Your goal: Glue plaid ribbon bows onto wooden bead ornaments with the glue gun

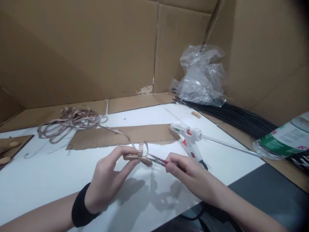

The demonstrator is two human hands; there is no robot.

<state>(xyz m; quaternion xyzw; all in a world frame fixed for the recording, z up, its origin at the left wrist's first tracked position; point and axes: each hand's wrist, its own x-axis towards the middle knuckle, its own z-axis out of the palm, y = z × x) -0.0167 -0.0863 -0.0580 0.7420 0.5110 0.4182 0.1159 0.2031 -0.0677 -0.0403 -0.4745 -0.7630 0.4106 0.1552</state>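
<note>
My left hand (111,177) pinches a small tan wooden piece (146,161) with rounded ends, between thumb and fingers. A checked brown-and-white ribbon (141,149) is looped at its middle and runs back to a tangled ribbon pile (77,120). My right hand (181,167) is closed around small red-handled scissors (159,160), whose blades point left, close by the wooden piece and the ribbon loop. Whether the blades touch the ribbon I cannot tell. My fingers hide part of the wooden piece and most of the scissor handles.
Behind my hands lies a cardboard strip (96,139). A white glue gun (190,141) with a long glue stick rests at its right end. Farther right are black rods (241,120), a plastic bag (202,77) and a green-labelled bottle (285,137). Cardboard walls (96,48) enclose the table.
</note>
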